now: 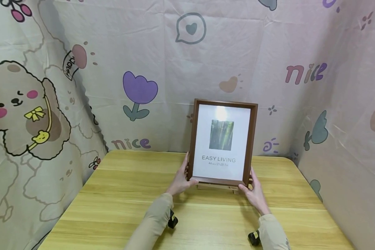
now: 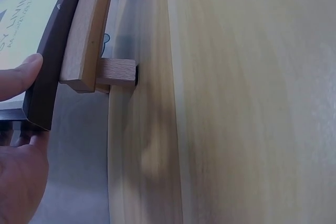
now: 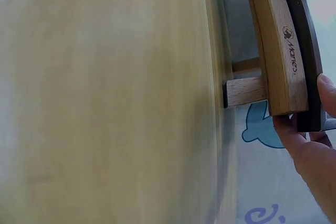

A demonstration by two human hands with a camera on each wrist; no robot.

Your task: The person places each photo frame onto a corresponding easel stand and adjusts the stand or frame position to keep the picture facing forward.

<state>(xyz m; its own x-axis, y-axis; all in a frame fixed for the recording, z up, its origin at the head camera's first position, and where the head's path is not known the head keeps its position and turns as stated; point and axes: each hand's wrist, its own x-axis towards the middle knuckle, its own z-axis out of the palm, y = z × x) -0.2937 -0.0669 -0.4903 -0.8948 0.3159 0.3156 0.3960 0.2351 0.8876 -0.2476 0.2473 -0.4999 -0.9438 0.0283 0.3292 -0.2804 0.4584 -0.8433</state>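
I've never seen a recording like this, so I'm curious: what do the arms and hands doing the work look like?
They are a person's, with a long beige left sleeve and matching right sleeve. The left hand and right hand wear no gloves. A small, black, boxy gadget with a yellow patch sits by each cuff.

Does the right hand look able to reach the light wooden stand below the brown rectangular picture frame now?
Probably yes: the right hand holds the picture frame at a lower corner, its fingers are right by the wooden stand's end, and nothing visible blocks them.
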